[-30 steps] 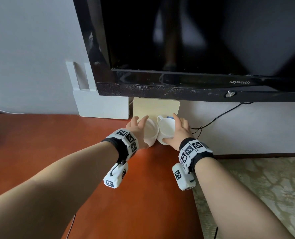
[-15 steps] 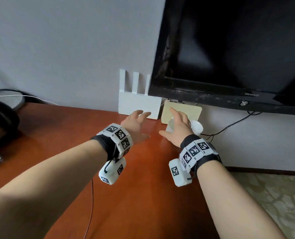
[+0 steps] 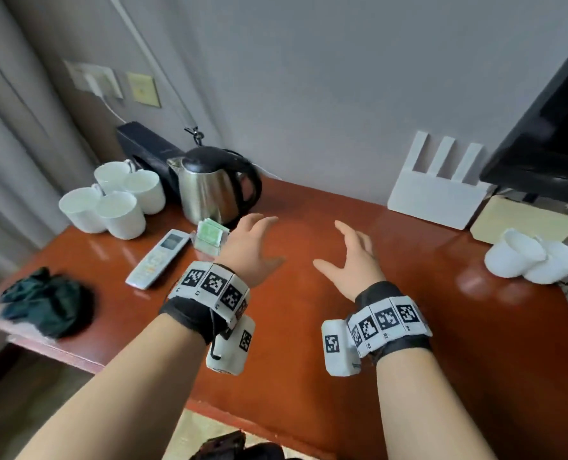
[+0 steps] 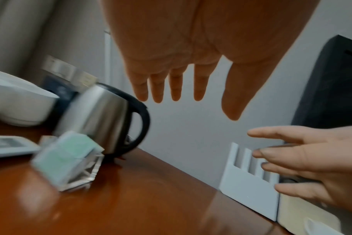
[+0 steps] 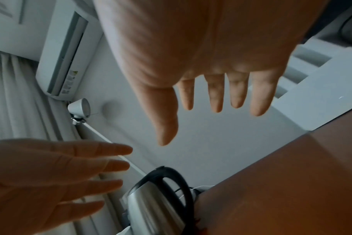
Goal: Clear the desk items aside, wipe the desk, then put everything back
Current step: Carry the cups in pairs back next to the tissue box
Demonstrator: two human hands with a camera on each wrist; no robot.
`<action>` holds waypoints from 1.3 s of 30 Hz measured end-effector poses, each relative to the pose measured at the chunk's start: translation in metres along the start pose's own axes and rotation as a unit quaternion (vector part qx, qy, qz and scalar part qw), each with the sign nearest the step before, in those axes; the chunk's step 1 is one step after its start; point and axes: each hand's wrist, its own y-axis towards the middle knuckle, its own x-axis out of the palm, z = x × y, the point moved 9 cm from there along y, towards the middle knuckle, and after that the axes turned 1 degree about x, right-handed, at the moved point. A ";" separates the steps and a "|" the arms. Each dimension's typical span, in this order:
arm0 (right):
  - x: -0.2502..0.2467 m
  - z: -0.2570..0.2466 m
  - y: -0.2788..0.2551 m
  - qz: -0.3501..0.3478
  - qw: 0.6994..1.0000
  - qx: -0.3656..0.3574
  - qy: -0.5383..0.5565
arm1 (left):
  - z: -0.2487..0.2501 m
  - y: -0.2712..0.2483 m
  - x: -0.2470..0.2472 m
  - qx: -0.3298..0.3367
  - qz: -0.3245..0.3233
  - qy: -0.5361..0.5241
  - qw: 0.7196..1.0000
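Soft daylight, moderately bright — glare patches on the glossy desk [image 3: 309, 327]; wrist views motion-blurred at left, edges warped.

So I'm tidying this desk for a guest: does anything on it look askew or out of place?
Yes. Two white cups at the right end, near the TV, lie on their sides, while four mugs stand upright at the left by the kettle. A dark cloth sits crumpled at the left edge.

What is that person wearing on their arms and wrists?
Both forearms are bare, with no sleeves. Each wrist carries a black fabric strap ringed by white square tiles printed with black-and-white pattern codes, left band and right band. A small white boxy camera unit, also coded, hangs under each wrist; a thin black cable loops at the left one.
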 end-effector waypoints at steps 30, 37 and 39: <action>0.259 -0.242 0.095 -0.169 0.965 -0.148 -0.134 | -0.338 -0.012 -0.199 -0.048 0.017 -0.006 0.999; 0.314 -0.284 0.127 -0.182 0.949 -0.121 -0.227 | -0.408 0.046 -0.201 -0.044 -0.074 0.069 0.994; 0.326 -0.290 0.138 -0.183 0.946 -0.104 -0.249 | -0.417 0.064 -0.194 -0.057 -0.089 0.084 0.991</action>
